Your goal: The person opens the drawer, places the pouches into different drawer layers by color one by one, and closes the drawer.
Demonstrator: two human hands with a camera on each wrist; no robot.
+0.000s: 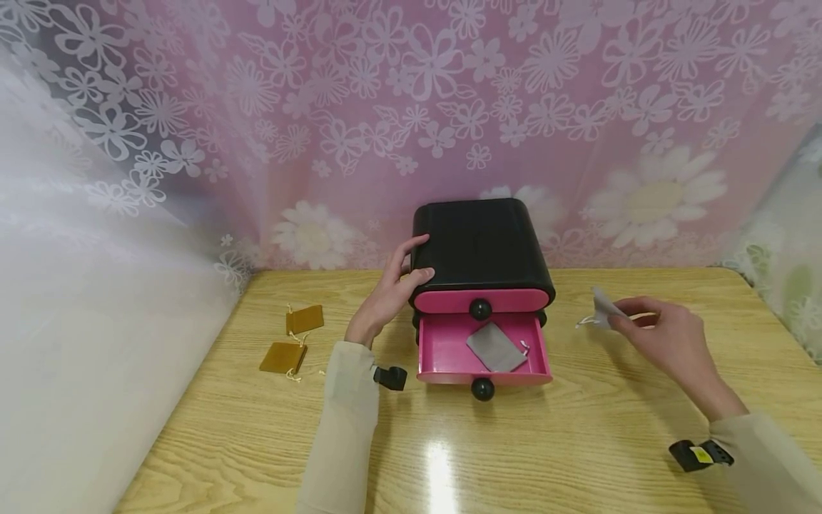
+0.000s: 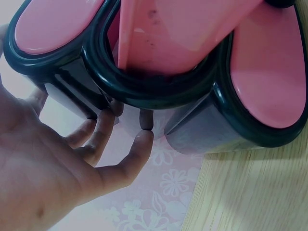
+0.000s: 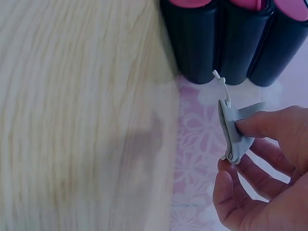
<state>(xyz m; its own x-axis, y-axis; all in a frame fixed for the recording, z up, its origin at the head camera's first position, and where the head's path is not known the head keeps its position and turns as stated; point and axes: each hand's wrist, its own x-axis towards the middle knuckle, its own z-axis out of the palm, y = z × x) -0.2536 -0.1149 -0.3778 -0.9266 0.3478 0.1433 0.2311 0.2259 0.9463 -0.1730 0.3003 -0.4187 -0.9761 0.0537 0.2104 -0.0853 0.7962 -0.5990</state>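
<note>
A black drawer unit with pink drawers (image 1: 478,243) stands on the table. Its middle drawer (image 1: 443,350) is pulled out, and a grey drawstring pouch (image 1: 494,348) lies in it. My left hand (image 1: 388,296) rests against the unit's left side, with thumb and a finger at the top edge; in the left wrist view its fingertips (image 2: 144,139) touch the black side wall. Right of the unit, above the table, my right hand (image 1: 668,335) pinches another grey drawstring pouch (image 3: 233,127) between thumb and fingers, its pale cord hanging free.
Two brown drawstring pouches, one upper (image 1: 305,319) and one lower (image 1: 282,357), lie on the wooden table (image 1: 501,457) left of the unit. A flowered curtain (image 1: 385,143) hangs behind the table. Round black knobs (image 1: 482,389) stick out from the drawer fronts.
</note>
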